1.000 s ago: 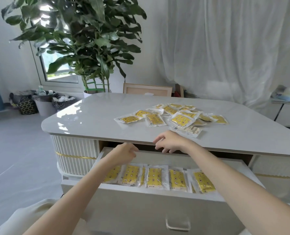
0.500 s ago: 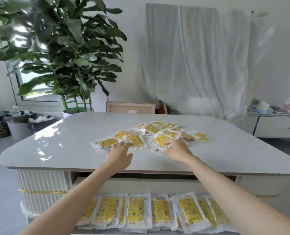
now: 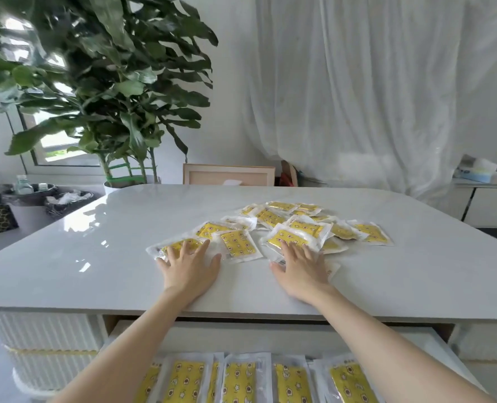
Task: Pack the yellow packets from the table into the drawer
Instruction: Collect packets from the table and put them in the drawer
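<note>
Several yellow packets [image 3: 296, 226] in clear wrappers lie in a loose pile on the white table [image 3: 96, 257]. My left hand [image 3: 190, 267] lies flat with fingers spread, its fingertips on the leftmost packet [image 3: 180, 246]. My right hand [image 3: 301, 267] lies flat too, fingers resting on a packet [image 3: 292, 238] at the pile's near edge, with another wrapper partly under the palm. Neither hand has closed around a packet. Below the tabletop the drawer [image 3: 270, 335] stands open, with a row of yellow packets [image 3: 243, 382] lined up inside.
A large potted plant [image 3: 110, 97] stands behind the table's left corner. A wooden frame [image 3: 228, 174] leans at the far edge. Bins [image 3: 29, 202] sit on the floor at left, a low cabinet [image 3: 488, 199] at right, white curtains behind.
Both hands rose from the drawer front to the tabletop and reached forward onto the nearest packets. The view tilted up and moved closer to the table.
</note>
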